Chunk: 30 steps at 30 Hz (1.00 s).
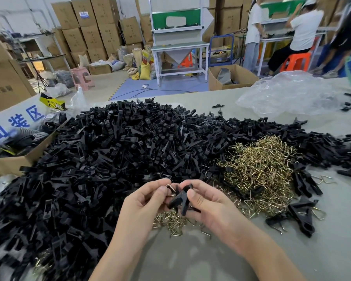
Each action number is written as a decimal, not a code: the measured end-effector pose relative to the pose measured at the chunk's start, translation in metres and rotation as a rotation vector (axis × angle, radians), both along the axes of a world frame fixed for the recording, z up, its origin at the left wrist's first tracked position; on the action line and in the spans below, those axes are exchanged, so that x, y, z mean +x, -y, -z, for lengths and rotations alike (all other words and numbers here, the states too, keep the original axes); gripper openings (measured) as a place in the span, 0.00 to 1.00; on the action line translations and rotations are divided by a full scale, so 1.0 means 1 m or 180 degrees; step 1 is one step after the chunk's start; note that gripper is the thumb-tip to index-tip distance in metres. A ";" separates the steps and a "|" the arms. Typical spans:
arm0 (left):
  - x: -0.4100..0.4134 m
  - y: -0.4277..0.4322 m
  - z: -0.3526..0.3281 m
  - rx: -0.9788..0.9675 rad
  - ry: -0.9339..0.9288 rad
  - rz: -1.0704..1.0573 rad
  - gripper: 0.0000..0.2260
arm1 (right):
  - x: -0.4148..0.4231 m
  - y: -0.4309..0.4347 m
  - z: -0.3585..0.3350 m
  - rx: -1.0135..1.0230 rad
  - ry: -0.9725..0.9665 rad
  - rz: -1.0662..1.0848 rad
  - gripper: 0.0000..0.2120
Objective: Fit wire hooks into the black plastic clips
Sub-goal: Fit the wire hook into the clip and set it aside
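My right hand (pixel 207 201) pinches a black plastic clip (pixel 179 198) between thumb and fingers, its two legs pointing down. My left hand (pixel 145 199) holds a small brass wire hook (pixel 171 188) at the clip's upper left end, touching it. A huge heap of loose black clips (pixel 109 151) covers the table to the left and behind my hands. To the right lies a pile of brass wire hooks (pixel 259 169), and a smaller scatter of hooks (pixel 170 222) sits under my hands.
Several clips with hooks in them (pixel 296 216) lie at the right. A crumpled clear plastic bag (pixel 288 94) sits at the far right. An open cardboard box (pixel 12 159) stands at the left edge. People work at benches beyond the grey table (pixel 190 260).
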<state>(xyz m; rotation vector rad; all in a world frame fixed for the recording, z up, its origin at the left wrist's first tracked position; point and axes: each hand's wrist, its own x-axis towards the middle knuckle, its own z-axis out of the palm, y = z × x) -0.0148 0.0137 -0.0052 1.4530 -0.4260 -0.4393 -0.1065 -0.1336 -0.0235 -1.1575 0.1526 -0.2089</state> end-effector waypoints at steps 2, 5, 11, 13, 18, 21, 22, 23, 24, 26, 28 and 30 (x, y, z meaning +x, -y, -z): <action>-0.002 0.000 -0.002 -0.0004 -0.0007 0.0013 0.12 | 0.000 -0.002 0.001 0.0163 -0.0050 -0.0086 0.12; -0.002 -0.001 0.000 0.0294 0.0420 -0.0153 0.12 | 0.000 -0.001 -0.001 0.0407 -0.0046 -0.0020 0.09; 0.002 -0.003 0.005 0.0709 0.1167 -0.0561 0.11 | -0.002 0.004 -0.001 -0.0253 -0.0030 0.0212 0.13; 0.006 -0.003 0.001 0.0162 0.0439 -0.0608 0.09 | -0.003 0.003 -0.002 -0.0678 0.0044 0.0359 0.16; -0.002 0.003 -0.008 -0.0851 -0.0916 -0.0212 0.07 | -0.002 0.009 -0.007 0.0010 0.0415 0.0703 0.13; -0.015 0.011 -0.008 -0.0836 -0.1142 0.0001 0.07 | -0.001 0.007 -0.007 0.0581 0.0482 0.0664 0.11; -0.018 0.013 -0.007 -0.0811 -0.1208 0.0041 0.07 | -0.001 0.006 -0.007 0.0635 0.0473 0.0646 0.12; -0.020 0.015 -0.007 -0.0800 -0.1256 0.0083 0.07 | -0.001 0.005 -0.008 0.0663 0.0469 0.0633 0.12; -0.022 0.017 -0.005 -0.0805 -0.1287 0.0107 0.06 | -0.001 0.005 -0.008 0.0687 0.0473 0.0626 0.13; -0.024 0.019 -0.004 -0.0795 -0.1284 0.0059 0.06 | -0.001 0.004 -0.009 0.0747 0.0485 0.0605 0.13; -0.025 0.021 -0.003 -0.0730 -0.1176 -0.0015 0.06 | 0.000 0.003 -0.009 0.0816 0.0498 0.0547 0.12; -0.025 0.022 -0.002 -0.0634 -0.1035 -0.0105 0.06 | 0.001 0.002 -0.008 0.0890 0.0507 0.0465 0.12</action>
